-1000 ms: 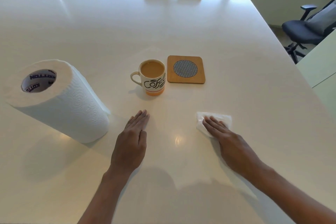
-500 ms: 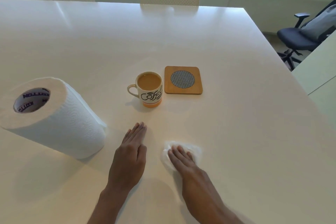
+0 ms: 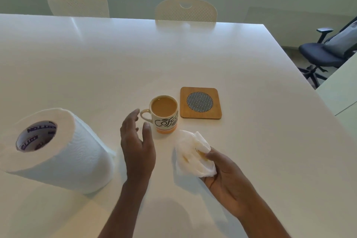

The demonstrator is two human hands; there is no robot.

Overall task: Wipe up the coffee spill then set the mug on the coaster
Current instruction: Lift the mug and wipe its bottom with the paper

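A white mug full of milky coffee stands on the white table, handle pointing left. Just right of it lies a square wooden coaster with a round mesh centre. My left hand is raised off the table, fingers apart, close to the mug's handle but not touching it. My right hand is lifted and grips a crumpled paper towel with brownish stains, in front of the mug. No spill shows on the tabletop.
A big paper towel roll lies on its side at the left. Two white chairs stand at the table's far edge, a black office chair at the right beyond the table's edge.
My right hand stopped sliding the towel flat on the table, bunched it and lifted it. My left hand rose from the tabletop and moved toward the mug's handle.
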